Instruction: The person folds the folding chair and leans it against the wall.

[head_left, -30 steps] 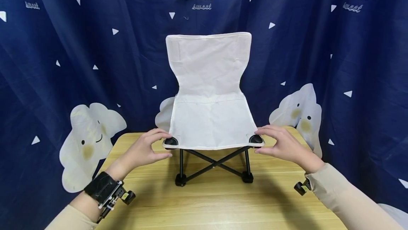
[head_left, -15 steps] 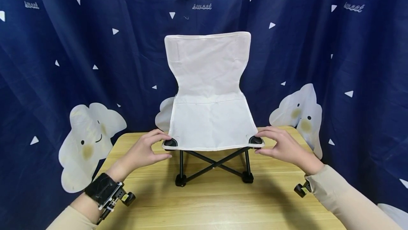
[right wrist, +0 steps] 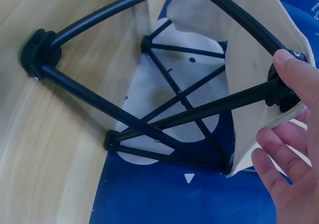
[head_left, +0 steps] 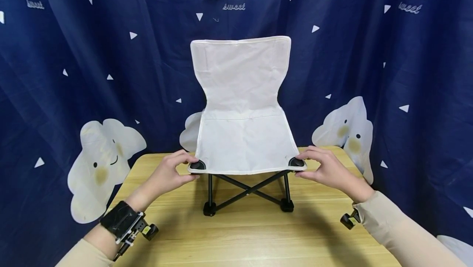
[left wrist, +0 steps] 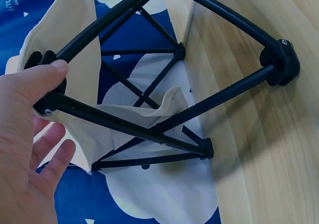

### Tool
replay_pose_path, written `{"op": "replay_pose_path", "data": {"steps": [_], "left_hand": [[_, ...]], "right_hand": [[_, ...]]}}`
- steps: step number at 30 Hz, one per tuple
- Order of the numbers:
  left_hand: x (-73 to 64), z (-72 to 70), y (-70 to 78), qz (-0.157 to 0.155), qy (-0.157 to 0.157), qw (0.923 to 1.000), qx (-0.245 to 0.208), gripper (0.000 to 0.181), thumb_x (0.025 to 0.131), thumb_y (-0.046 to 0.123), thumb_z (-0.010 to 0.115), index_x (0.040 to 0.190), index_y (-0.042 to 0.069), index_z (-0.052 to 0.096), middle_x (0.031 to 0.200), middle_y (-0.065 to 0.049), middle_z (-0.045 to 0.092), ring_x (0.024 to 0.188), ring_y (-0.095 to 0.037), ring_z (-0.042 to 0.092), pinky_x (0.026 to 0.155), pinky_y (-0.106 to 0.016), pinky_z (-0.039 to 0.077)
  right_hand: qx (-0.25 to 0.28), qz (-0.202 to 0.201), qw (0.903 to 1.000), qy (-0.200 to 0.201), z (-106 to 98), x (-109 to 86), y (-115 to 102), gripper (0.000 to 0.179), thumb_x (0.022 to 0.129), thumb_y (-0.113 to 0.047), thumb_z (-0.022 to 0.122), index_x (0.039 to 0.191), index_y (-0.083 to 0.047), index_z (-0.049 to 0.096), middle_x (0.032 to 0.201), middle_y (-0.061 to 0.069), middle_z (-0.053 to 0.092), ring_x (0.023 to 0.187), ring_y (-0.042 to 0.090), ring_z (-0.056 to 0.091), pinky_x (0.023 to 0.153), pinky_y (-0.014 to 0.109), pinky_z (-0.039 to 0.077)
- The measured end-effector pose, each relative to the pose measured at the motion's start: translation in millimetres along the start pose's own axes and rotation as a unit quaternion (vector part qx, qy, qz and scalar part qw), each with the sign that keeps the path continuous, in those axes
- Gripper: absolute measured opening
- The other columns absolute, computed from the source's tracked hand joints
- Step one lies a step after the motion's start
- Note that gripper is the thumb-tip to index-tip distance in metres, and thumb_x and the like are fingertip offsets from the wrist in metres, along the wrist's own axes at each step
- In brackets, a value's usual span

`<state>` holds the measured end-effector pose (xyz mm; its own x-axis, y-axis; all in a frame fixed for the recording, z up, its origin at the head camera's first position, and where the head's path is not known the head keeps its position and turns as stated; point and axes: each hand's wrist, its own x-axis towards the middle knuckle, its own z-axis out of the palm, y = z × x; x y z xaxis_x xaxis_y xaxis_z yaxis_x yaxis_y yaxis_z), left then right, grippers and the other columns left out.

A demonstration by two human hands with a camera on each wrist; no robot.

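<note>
A small folding chair (head_left: 242,139) with a white fabric seat and back stands upright, unfolded on the wooden table. Its crossed black legs (head_left: 248,192) show below the seat. My left hand (head_left: 171,171) pinches the seat's front left corner, fingers above and thumb below. In the left wrist view, that thumb (left wrist: 45,79) presses against the black corner joint. At the front right corner, my right hand (head_left: 329,170) holds the seat the same way. The right wrist view shows its thumb (right wrist: 295,72) against the joint there. Fabric hides some of the fingertips in both wrist views.
The wooden table (head_left: 244,238) extends in front of the chair and to both sides. Close behind it hangs a dark blue curtain (head_left: 159,74) with white clouds and triangles. Each wrist carries a small camera, the left one (head_left: 148,231) on a black strap.
My left thumb has risen slightly toward the underside of the seat corner. The right hand has barely shifted, and the chair stays in place.
</note>
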<state>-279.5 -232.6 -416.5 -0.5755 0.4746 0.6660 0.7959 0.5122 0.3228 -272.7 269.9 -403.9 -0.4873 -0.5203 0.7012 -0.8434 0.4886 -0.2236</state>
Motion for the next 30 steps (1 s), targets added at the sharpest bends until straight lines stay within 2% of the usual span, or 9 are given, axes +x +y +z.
{"op": "replay_pose_path", "data": {"steps": [6,11,21,30], "left_hand": [[-0.7,-1.3,1.6,-0.008,-0.004,0.9999,-0.010,0.043,0.070,0.008,0.103,0.106,0.012,0.080,0.102,0.002,0.076,0.092,-0.009,0.069,0.088,-0.009,0.050],[-0.6,-1.8,2.7,-0.005,-0.006,1.0000,0.003,0.041,0.071,0.011,0.102,0.106,0.013,0.081,0.104,0.001,0.077,0.094,-0.012,0.071,0.087,-0.014,0.054],[-0.8,-2.9,3.6,0.003,-0.004,0.9999,0.012,0.042,0.070,0.013,0.103,0.106,0.013,0.082,0.104,0.001,0.079,0.093,-0.014,0.073,0.087,-0.010,0.051],[-1.2,-0.7,2.5,0.026,0.026,0.9993,-0.007,0.043,0.066,0.004,0.103,0.103,0.011,0.083,0.099,0.000,0.079,0.089,-0.015,0.073,0.083,-0.009,0.052]], "right_hand": [[0.019,-0.005,0.9996,0.020,1.4,0.9,-1.9,0.051,0.057,0.002,0.103,0.102,-0.007,0.079,0.096,0.003,0.078,0.082,0.015,0.070,0.081,0.014,0.052],[0.033,0.000,0.9987,0.038,2.5,0.3,-2.7,0.054,0.054,0.005,0.103,0.101,-0.007,0.080,0.093,0.005,0.078,0.081,0.016,0.070,0.080,0.015,0.052],[0.044,0.037,0.9977,0.036,4.8,-4.7,-3.0,0.052,0.057,0.004,0.103,0.104,-0.005,0.083,0.094,0.007,0.080,0.085,0.014,0.071,0.080,0.012,0.052],[0.036,0.049,0.9976,0.032,4.4,-4.1,-5.6,0.050,0.059,0.003,0.103,0.104,-0.006,0.083,0.094,0.003,0.081,0.085,0.011,0.071,0.079,0.014,0.054]]}}
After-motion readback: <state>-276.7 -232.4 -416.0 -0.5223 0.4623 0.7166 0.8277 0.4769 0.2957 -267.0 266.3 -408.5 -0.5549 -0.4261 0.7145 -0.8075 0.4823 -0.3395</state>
